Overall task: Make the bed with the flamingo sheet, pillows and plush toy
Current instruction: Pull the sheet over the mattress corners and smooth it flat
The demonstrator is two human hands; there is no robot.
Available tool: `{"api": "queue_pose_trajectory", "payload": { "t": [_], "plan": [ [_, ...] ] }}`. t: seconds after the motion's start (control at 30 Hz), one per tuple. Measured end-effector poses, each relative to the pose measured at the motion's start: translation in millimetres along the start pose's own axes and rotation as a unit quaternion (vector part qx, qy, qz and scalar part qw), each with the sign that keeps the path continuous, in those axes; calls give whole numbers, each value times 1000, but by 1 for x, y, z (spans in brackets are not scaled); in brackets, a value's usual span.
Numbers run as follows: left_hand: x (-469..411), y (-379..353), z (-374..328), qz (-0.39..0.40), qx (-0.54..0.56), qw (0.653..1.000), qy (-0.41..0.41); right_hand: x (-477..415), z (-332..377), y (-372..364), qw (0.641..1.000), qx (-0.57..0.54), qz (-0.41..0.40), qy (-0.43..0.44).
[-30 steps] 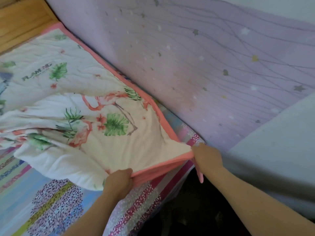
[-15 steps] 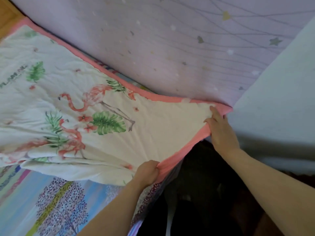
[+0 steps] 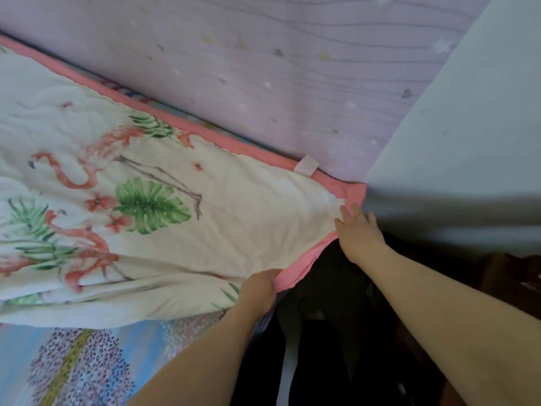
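The flamingo sheet (image 3: pixel 240 218), white with flamingos, green leaves and a pink border, lies spread over the bed up to the wall. My left hand (image 3: pixel 259 291) grips the pink border at the foot edge, fingers curled round the hem. My right hand (image 3: pixel 358 232) rests on the far corner of the sheet by the wall, fingers fairly straight and pressing the cloth down. No pillows or plush toy are in view.
A lilac wall (image 3: pixel 292 68) with small stars runs along the bed's far side. A grey-white wall (image 3: pixel 468 142) closes the foot end. The striped, tree-patterned under-sheet (image 3: pixel 87 361) shows at the lower left. A dark gap (image 3: pixel 336 332) lies beyond the bed's foot.
Both hands pulled the sheet's foot edge toward the corner by the wall. The right hand moved from pinching the corner to lying on it. The sheet now lies flatter.
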State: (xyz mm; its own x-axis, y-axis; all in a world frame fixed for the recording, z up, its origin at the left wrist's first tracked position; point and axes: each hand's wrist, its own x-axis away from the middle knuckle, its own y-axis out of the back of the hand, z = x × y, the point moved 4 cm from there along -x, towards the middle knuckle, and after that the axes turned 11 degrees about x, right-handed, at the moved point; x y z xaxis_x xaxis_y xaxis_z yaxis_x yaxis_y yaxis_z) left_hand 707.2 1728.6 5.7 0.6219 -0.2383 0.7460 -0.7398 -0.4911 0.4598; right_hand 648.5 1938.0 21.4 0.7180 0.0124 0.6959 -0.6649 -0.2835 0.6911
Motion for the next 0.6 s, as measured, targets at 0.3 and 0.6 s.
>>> {"api": "queue_pose_trajectory", "payload": {
  "t": [0.3, 0.6],
  "plan": [
    [-18, 49, 31, -16, -9, 1000, -10, -10, 65, 29, 996, 9, -34, 81],
    [-7, 163, 121, -147, 38, 988, 33, -53, 141, 116, 987, 1, -64, 146]
  ]
}}
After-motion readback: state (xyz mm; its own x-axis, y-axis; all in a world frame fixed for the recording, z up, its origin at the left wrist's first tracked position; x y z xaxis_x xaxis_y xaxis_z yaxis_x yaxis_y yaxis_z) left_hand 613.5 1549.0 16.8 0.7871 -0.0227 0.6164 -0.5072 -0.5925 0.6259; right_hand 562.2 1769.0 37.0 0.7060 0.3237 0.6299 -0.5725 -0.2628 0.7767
